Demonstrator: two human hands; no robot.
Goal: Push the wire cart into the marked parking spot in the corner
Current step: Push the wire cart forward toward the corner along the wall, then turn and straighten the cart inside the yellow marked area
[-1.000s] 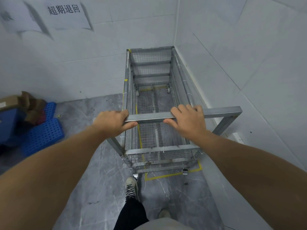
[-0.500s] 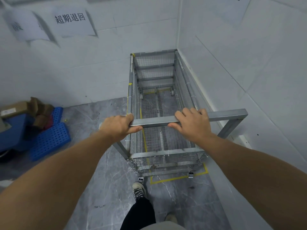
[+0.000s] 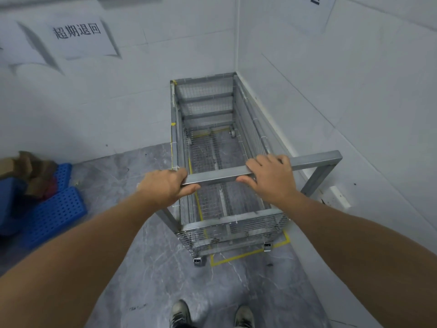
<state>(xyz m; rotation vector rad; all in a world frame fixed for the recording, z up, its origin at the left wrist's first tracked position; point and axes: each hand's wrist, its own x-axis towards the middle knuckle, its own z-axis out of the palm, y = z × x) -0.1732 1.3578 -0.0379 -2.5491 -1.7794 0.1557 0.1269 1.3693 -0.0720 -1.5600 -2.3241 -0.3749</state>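
Wire cart (image 3: 212, 176) stands ahead of the person, its far end tucked into the corner where the two white walls meet and its long right side running close along the right wall (image 3: 343, 95). Nearest, below the hands, two shoes (image 3: 181, 313) stand side by side on the grey marbled floor (image 3: 151, 268). Just beyond them, yellow tape (image 3: 236, 258) marks the near edge of a box on the floor; the cart's near-right caster (image 3: 267, 247) sits about on this line, while the near-left caster (image 3: 197, 261) stands just outside the tape's left corner. More tape shows through the mesh bottom, running lengthwise a little inside the cart's left side.

Both hands are wrapped around the handle bar (image 3: 217, 177), a square metal tube set across the cart's near end. The left hand (image 3: 163, 187) grips its left end, thumb underneath; the right hand (image 3: 269, 177) grips further along, fingers over the top, and the bar runs on bare past it to the right-hand upright.

Well off to the left of the left hand, blue perforated plastic panels (image 3: 54, 214) lie on the floor with cardboard (image 3: 28, 166) behind them. Farther up on the left wall hangs a paper sign (image 3: 78, 34) with Chinese characters.
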